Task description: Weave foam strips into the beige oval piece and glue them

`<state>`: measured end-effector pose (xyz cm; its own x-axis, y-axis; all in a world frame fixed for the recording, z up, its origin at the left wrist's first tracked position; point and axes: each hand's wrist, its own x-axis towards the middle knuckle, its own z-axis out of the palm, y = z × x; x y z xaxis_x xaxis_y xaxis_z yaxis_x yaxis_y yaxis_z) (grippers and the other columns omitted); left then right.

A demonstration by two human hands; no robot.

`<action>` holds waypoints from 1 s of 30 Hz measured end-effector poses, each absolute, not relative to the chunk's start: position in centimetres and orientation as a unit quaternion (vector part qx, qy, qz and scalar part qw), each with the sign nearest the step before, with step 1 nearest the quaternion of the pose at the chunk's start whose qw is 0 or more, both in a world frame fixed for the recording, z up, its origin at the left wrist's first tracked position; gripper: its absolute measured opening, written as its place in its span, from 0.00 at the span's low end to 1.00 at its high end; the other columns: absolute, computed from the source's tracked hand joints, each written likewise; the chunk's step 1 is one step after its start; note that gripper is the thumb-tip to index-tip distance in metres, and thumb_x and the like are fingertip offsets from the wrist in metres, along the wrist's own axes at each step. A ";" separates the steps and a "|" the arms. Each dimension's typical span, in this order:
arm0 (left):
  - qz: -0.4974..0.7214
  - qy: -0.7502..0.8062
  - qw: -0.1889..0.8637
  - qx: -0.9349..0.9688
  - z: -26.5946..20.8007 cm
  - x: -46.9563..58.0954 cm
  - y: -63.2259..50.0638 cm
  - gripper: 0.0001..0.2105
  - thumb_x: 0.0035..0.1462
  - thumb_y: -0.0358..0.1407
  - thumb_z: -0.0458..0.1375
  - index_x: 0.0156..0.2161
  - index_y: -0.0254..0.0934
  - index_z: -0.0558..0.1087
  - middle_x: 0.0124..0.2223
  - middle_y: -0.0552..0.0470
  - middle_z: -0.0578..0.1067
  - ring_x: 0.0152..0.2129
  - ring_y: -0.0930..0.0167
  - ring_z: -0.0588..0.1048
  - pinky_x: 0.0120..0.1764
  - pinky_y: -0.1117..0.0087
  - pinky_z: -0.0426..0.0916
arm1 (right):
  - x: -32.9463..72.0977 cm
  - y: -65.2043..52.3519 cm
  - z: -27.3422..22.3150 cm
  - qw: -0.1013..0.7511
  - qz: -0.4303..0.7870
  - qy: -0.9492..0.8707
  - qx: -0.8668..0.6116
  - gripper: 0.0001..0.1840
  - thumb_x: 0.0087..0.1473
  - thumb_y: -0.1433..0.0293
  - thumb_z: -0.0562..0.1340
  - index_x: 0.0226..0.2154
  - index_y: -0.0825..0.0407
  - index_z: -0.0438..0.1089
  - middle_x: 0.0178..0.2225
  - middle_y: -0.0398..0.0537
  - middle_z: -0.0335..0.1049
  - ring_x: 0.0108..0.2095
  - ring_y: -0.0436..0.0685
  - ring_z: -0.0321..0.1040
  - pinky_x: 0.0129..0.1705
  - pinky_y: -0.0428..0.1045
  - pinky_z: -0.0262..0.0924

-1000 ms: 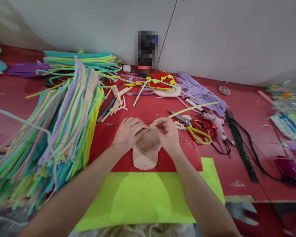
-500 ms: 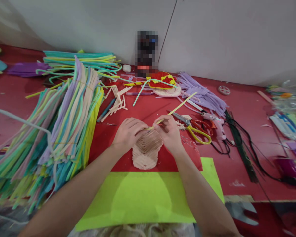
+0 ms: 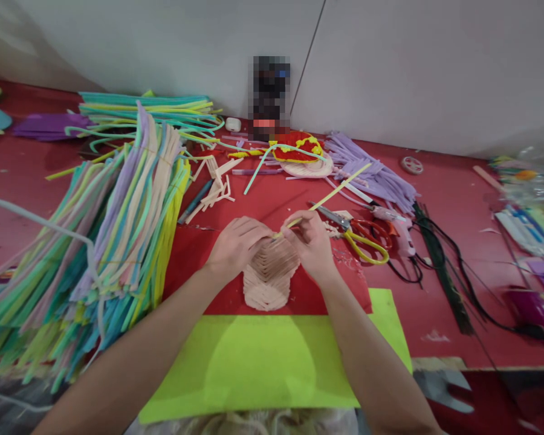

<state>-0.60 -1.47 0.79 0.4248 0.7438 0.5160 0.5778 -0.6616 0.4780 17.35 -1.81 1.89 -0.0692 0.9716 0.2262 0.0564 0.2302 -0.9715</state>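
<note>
- Pastel foam strips (image 3: 118, 199), one big heap, too many to count, left of both hands
- One lime sheet (image 3: 263, 362) nearest the person, one red sheet (image 3: 194, 266) above it
- One beige woven piece (image 3: 269, 275) on the red sheet
- Left hand (image 3: 236, 244) pressed flat on the weave, gripping nothing
- Right hand (image 3: 310, 241) pinched shut on one yellow strip (image 3: 340, 188), which slants up-right from the weave's top
- One pair of scissors (image 3: 362, 238) just right

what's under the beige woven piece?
The beige woven piece lies on a red sheet, which overlaps a lime-green sheet. Both hands cover its top edge; beneath stays hidden.
</note>
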 end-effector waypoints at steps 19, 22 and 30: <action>0.345 0.379 0.198 0.836 0.6 -0.3 -1.4 0.05 0.57 0.35 0.58 0.39 0.40 0.73 0.37 0.53 0.78 0.36 0.71 0.73 0.41 0.68 0.65 | 18.4 -1.4 1.6 0.486 0.463 -0.608 -0.424 0.11 0.52 0.69 0.64 0.39 0.46 0.63 0.31 0.40 0.65 0.33 0.49 0.66 0.39 0.48 0.62; 0.351 0.401 0.213 0.819 0.8 -0.2 -1.5 0.06 0.57 0.38 0.58 0.39 0.40 0.73 0.37 0.53 0.77 0.36 0.71 0.73 0.41 0.68 0.66 | 18.2 -1.4 1.7 0.493 0.464 -0.596 -0.432 0.12 0.51 0.68 0.64 0.38 0.46 0.63 0.32 0.40 0.66 0.33 0.50 0.66 0.38 0.48 0.63; 0.399 0.510 0.287 0.706 0.3 -0.5 -0.9 0.06 0.57 0.35 0.56 0.39 0.39 0.73 0.37 0.52 0.77 0.34 0.71 0.75 0.40 0.68 0.69 | 17.0 -1.7 1.5 0.539 0.422 -0.535 -0.495 0.11 0.47 0.68 0.66 0.33 0.48 0.64 0.30 0.40 0.70 0.33 0.50 0.69 0.39 0.49 0.65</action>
<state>-0.51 -0.88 0.28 0.1615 0.9493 0.2696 0.4915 -0.3143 0.8122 17.03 -1.72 1.51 0.0706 0.9847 0.1596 0.0749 0.1543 -0.9852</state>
